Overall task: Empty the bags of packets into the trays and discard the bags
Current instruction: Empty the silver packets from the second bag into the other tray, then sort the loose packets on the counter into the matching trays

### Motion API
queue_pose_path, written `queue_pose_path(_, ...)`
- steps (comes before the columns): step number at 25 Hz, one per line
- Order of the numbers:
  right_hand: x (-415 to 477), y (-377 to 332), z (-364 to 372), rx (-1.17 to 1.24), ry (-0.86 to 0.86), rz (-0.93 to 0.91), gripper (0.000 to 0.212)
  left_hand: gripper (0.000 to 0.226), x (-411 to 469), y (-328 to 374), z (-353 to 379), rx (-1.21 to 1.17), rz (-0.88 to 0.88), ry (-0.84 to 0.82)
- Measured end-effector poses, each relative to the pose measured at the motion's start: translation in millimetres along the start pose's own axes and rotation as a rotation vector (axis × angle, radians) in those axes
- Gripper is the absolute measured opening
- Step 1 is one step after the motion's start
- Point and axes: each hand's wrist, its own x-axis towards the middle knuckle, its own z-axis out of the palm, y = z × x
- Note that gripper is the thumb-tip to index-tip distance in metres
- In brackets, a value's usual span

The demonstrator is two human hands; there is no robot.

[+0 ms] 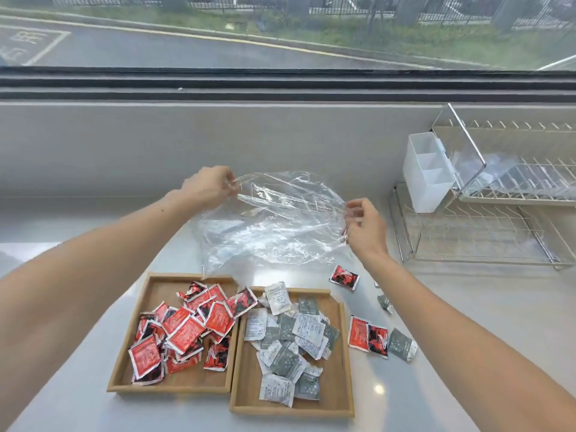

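A clear plastic bag (268, 229) hangs stretched above the counter, and it looks empty. My left hand (208, 185) pinches its upper left corner. My right hand (364, 226) pinches its right edge. Below the bag stand two wooden trays side by side. The left tray (124, 353) holds several red packets (184, 332). The right tray (339, 363) holds several grey and white packets (290, 341). Loose on the counter to the right lie a red packet (344, 277), another red packet (367, 336) and a grey packet (402, 344).
A wire dish rack (480, 238) with a white plastic cutlery holder (427, 176) stands at the right, close to my right hand. A grey wall and a window ledge run along the back of the white counter (467, 322).
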Motion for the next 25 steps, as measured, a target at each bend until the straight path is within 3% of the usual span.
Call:
queue_pose_path(4, 18.0, 27.3, 42.2, 0.054, 0.057, 0.098, 0.025, 0.062, 48.5, 11.5, 15.8, 0.246, -0.072, -0.023)
queue_pose_path(7, 28.3, 47.0, 65.9, 0.092, 0.085, 0.132, 0.025, 0.081, 64.0, 24.6, 46.4, 0.287, -0.018, -0.003)
queue_pose_path(9, 30.6, 58.5, 77.5, 0.088, -0.005, 0.202, 0.025, 0.086, 59.9, 26.3, 81.0, 0.267, 0.047, -0.091)
queue_pose_path(11, 32.4, 67.1, 83.2, -0.073, -0.119, 0.243, 0.037, 0.083, 55.5, 19.2, 117.1, 0.257, 0.085, -0.185)
queue_pose_path(14, 39.4, 61.9, 80.0, -0.417, -0.056, -0.021, 0.066, 0.078, 55.9, 4.7, 158.3, 0.247, 0.109, -0.165)
queue_pose_path(16, 53.8, 51.8, 86.8, -0.603, -0.040, -0.334, 0.068, 0.075, 60.2, -1.2, 176.4, 0.219, 0.130, -0.120)
queue_pose_path(18, 70.4, 47.4, 104.0, -0.757, -0.161, -0.494, 0.066, 0.075, 64.2, -3.0, 189.4, 0.191, 0.144, -0.094)
queue_pose_path(22, 95.1, 84.3, 127.6, -0.964, -0.493, -0.366, 0.067, 0.078, 68.3, -15.0, 206.4, 0.227, 0.143, -0.078)
queue_pose_path(25, 99.2, 121.8, 123.8, -0.974, -0.577, -0.297, 0.066, 0.078, 62.8, -40.7, 217.7, 0.245, 0.167, -0.119)
